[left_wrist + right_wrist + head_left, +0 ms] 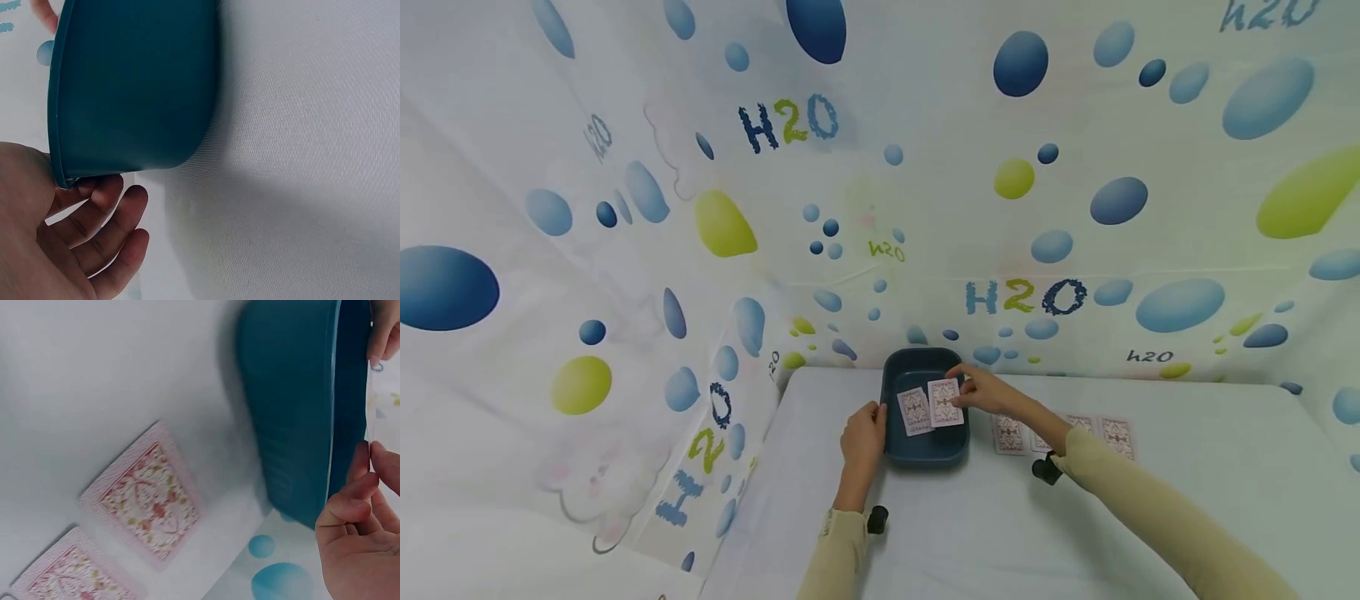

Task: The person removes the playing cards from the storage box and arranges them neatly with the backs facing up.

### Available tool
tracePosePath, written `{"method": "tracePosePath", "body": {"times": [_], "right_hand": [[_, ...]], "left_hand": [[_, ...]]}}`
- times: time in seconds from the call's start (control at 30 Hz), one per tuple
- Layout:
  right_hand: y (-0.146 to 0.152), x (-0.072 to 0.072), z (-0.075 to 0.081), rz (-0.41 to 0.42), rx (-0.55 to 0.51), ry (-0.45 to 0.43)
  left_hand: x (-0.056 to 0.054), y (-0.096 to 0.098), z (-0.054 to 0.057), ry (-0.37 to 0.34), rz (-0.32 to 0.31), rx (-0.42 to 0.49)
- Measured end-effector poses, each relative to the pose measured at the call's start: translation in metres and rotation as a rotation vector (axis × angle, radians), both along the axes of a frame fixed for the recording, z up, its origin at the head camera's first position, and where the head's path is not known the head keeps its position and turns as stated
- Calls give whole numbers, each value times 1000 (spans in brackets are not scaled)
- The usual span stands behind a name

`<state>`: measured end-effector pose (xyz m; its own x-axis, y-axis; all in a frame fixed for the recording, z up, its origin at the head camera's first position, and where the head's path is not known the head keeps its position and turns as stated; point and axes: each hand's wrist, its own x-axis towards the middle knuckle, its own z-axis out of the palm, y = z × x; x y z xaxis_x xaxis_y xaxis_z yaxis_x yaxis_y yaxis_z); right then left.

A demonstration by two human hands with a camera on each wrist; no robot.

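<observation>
A dark teal plastic basin (927,457) stands on the white table. My left hand (863,435) holds its left rim; in the left wrist view the curled fingers (128,215) lie under the lip, and the thumb is mostly hidden. Over the basin, my right hand (988,392) pinches a playing card (946,403) with a patterned pink-and-white back. That card shows nearly edge-on in the right wrist view, between thumb and fingers. Another playing card (914,412) lies tilted in the basin, partly overlapped by the held one in the head view.
To the right of the basin, several more cards (1008,435) lie back up in a row, partly hidden by my right forearm. A white curtain (880,200) with blue and green spots hangs behind the table (970,533). A small black device (877,520) sits at each wrist.
</observation>
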<state>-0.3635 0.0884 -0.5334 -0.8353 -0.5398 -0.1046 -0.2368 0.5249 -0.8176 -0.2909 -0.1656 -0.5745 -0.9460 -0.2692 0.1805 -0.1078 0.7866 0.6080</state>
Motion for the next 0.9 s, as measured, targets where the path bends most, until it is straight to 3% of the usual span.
{"method": "tracePosePath", "body": {"times": [0.9], "right_hand": [[64, 15, -5, -16, -71, -45]], "left_hand": [[-1, 2, -1, -26, 15, -5]]}}
